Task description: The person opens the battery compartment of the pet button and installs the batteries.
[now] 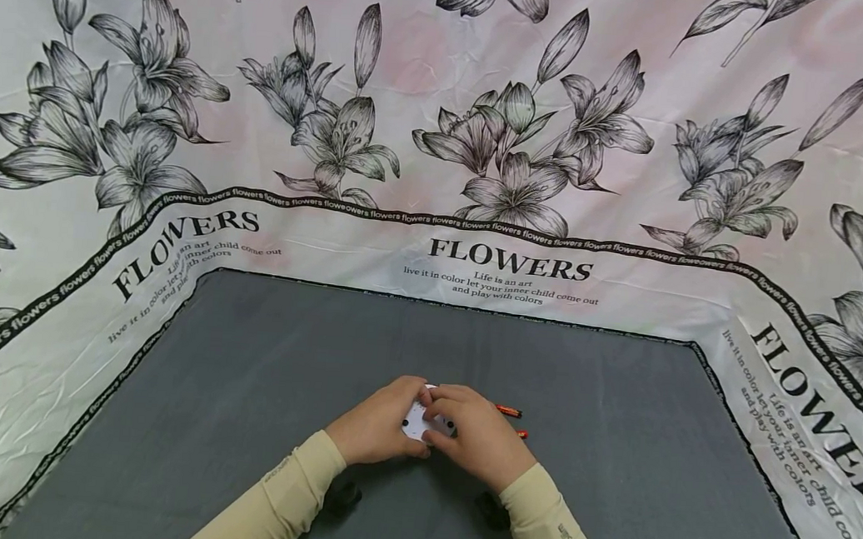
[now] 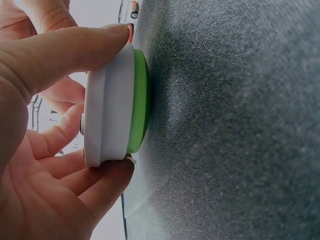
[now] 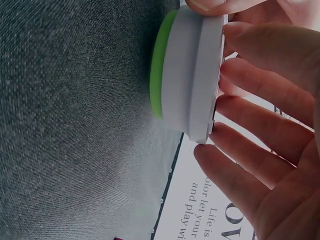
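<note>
Over the tabletop (image 1: pixel 367 332), a little toward 6 o'clock from the middle of our head view, we see a round white disc (image 1: pixel 415 429) with its green base (image 2: pixel 140 100) turned down to the grey cloth. Whether the base touches that cloth we cannot tell.

At the disc's 9 o'clock, the left grip (image 1: pixel 376 420) holds its rim, thumb on the near side and fingertips on the far side. At 3 o'clock, the right grip (image 1: pixel 482 432) bends over the white upper face, fingertips touching it; whether these pinch anything, we cannot tell. Black spots show on that face near 8 and 4 o'clock.

Just beside the right grip, we find two orange-red rods, one (image 1: pixel 509 410) toward 2 o'clock, the other (image 1: pixel 523 434) at 3, partly hidden. Pale yellow sleeves (image 1: pixel 276 492) reach in from 7 and 5 o'clock.
</note>
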Tool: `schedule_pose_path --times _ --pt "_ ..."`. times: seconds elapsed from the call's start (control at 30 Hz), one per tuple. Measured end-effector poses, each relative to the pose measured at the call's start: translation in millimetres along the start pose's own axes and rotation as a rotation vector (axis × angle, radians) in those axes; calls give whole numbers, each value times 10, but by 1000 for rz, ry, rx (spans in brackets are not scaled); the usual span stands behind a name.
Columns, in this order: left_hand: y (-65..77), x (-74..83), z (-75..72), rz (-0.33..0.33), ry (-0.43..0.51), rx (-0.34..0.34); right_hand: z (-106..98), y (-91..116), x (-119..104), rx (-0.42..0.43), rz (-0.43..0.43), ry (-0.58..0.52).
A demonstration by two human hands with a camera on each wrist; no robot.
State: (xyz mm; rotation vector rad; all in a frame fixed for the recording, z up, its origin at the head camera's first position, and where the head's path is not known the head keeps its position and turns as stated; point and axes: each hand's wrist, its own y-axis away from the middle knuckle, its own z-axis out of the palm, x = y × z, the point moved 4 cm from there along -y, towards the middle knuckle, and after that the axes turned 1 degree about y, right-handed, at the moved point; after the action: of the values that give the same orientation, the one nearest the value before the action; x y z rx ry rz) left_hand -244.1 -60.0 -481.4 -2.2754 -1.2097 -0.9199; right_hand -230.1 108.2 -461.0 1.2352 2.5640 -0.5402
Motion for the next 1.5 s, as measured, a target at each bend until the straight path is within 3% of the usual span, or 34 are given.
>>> schedule_pose_path --times 0.3,0.6,0.87,1.27,1.5 --pt "0 -10 26 -3 -48 6 2 13 -14 -3 9 32" --pt "-5 -7 27 22 -69 19 -2 19 -46 37 -72 99" --pt "0 -11 14 26 -55 18 -13 16 -47 9 -91 84" --pt "-15 -9 -4 -10 -33 27 31 4 -82 74 -179 136" --pt "-16 -3 -25 -22 -25 31 26 8 -49 69 -141 111"
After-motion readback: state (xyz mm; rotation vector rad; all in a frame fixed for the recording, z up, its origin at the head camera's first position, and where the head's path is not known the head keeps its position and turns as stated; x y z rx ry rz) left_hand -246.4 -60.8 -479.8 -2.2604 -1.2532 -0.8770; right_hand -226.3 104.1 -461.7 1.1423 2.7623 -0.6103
